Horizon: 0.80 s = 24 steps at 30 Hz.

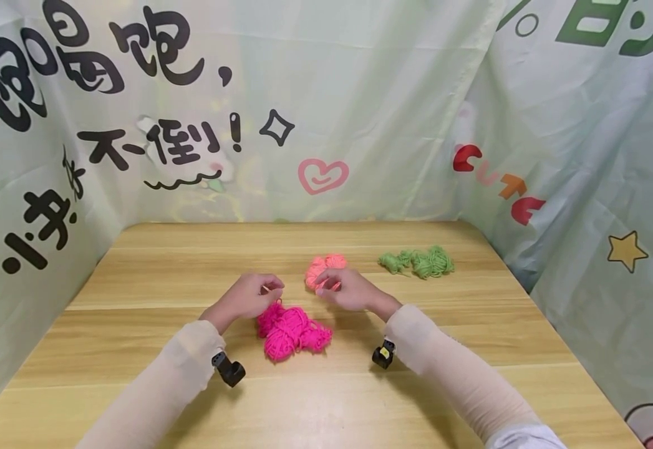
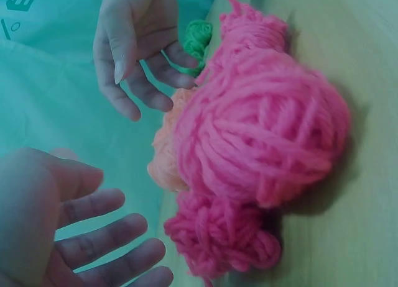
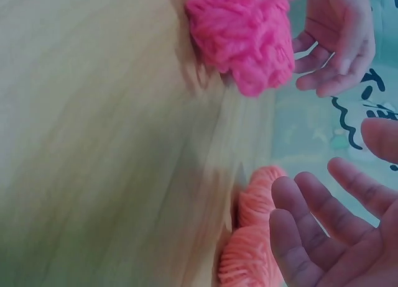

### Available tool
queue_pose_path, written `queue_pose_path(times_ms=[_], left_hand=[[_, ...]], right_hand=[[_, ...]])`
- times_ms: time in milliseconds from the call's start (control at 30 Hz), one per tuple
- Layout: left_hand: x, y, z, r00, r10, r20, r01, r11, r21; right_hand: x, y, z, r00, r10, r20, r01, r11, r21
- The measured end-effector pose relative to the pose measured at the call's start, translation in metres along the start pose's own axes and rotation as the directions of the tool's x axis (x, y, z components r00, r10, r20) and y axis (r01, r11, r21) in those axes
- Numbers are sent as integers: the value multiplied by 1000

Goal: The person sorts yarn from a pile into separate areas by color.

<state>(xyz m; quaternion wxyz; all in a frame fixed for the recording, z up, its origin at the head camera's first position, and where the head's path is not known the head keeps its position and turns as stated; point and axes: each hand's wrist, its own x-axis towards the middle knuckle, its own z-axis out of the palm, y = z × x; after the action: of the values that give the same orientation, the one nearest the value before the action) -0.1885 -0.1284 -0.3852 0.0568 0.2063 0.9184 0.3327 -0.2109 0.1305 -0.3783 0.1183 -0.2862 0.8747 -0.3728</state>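
Observation:
A bundle of hot pink yarn (image 1: 289,333) lies on the table in front of the person, wound tight in the middle with looser clumps at its ends. The left hand (image 1: 252,294) hovers at its far left end, fingers loosely bent and holding nothing. Farther back is a coral yarn bundle (image 1: 316,268), partly hidden behind the right hand (image 1: 348,290). That hand's fingers are relaxed and apart, with nothing between them in the right wrist view, close beside the coral yarn (image 3: 250,262). In the left wrist view the pink yarn (image 2: 267,125) is near the spread left fingers (image 2: 118,237).
A green yarn bundle (image 1: 430,262) lies at the back right of the wooden table (image 1: 332,405). Printed fabric curtains (image 1: 360,93) hang along the table's back and both sides. Each wrist carries a small black camera (image 1: 229,369).

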Motion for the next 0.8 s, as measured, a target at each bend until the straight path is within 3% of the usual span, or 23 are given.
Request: queue_pose_path(times_ms=[200, 567, 800], left_hand=[[-4, -6, 2, 998, -25, 54, 23, 999, 39], [-9, -4, 1, 991, -61, 116, 53, 996, 67], [-10, -6, 2, 989, -32, 142, 20, 996, 85]], right_hand=[[-1, -2, 7, 1000, -6, 25, 7, 1000, -26], [-4, -6, 18, 995, -45, 91, 48, 998, -28], [-1, -8, 23, 990, -38, 134, 46, 997, -59]])
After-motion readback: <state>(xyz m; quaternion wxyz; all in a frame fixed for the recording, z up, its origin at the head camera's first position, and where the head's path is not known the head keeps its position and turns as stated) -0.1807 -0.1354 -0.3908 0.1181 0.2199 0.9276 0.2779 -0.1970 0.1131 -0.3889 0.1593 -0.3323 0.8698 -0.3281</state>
